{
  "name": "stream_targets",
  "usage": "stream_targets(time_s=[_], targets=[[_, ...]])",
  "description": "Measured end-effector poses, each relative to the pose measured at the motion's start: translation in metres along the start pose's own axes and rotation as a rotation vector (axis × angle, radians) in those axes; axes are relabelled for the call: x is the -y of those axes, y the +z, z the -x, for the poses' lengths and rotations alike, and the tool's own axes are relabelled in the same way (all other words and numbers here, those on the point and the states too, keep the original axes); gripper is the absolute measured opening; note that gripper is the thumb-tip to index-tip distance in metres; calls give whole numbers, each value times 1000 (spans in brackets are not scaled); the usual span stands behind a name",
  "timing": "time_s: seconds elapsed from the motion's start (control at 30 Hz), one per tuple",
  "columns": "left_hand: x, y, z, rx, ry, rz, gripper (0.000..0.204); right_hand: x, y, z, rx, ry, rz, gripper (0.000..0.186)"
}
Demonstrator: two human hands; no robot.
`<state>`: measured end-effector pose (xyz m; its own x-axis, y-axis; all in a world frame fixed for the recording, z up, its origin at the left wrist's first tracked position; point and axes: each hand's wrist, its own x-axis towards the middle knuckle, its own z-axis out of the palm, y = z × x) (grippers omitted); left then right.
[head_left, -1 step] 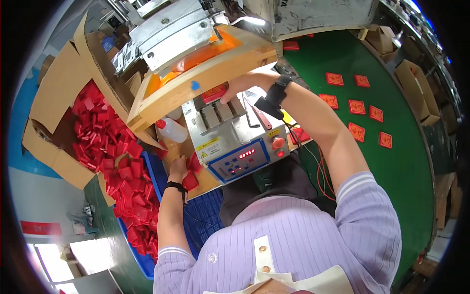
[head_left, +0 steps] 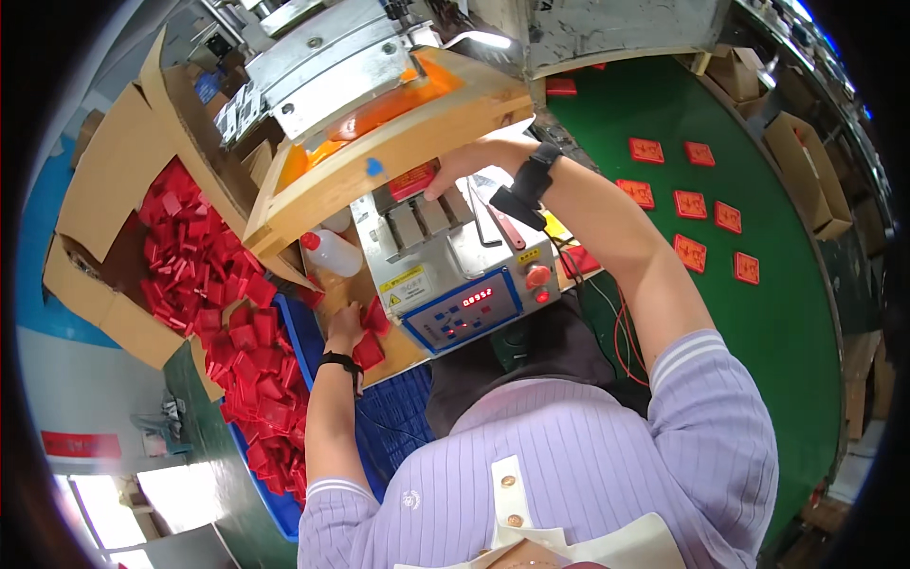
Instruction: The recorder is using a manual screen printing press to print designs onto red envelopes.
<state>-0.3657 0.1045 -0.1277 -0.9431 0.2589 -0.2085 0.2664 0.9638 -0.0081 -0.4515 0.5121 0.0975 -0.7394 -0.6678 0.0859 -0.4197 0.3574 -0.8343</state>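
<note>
Almost nothing differs from the earlier frame: both hands and the red boxes keep their places, and the view shifts only slightly. The red box (head_left: 414,180) sits on the machine (head_left: 453,254) below the wooden frame (head_left: 417,142), just left of the right hand (head_left: 464,165), thumb at its edge; whether the fingers clamp it I cannot tell. The left hand (head_left: 345,326) is beside loose red boxes (head_left: 368,351), its grip unclear.

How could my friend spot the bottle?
Find the silver machine with the blue-edged panel. Left of it, just beyond the left hand, is the bottle. Its body is white with a red cap, unlike the red pieces nearby.
</note>
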Motion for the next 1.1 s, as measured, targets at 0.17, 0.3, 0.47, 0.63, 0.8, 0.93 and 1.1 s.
stream_targets(time_s=[0.17, 0.3, 0.47, 0.63, 0.8, 0.93, 1.1], targets=[[-2, -6, 0, 23, -53, 96, 29, -37, 2, -17, -113, -107, -126, 80], [2, -7, 5, -45, 18, 131, 29, -7, -7, -4, -177, 13, 17, 86], [-11, -36, 10, -224, -33, 100, 23, 0, -4, 92, -599, 69, 6, 94], [-4, -55, 32, -602, 62, 339, 25, -85, 31, 220, -995, 317, -215, 100], [-15, -94, 61, -644, -78, 514, 29, -169, 65, 340, -1160, 938, 57, 110], [-26, -113, 74, -658, -67, 525, 30, -156, 54, 346, -1264, 1246, 780, 91], [-48, -132, 85, -673, -2, 772, 31, -160, 58, 309, -1133, 781, 710, 67]])
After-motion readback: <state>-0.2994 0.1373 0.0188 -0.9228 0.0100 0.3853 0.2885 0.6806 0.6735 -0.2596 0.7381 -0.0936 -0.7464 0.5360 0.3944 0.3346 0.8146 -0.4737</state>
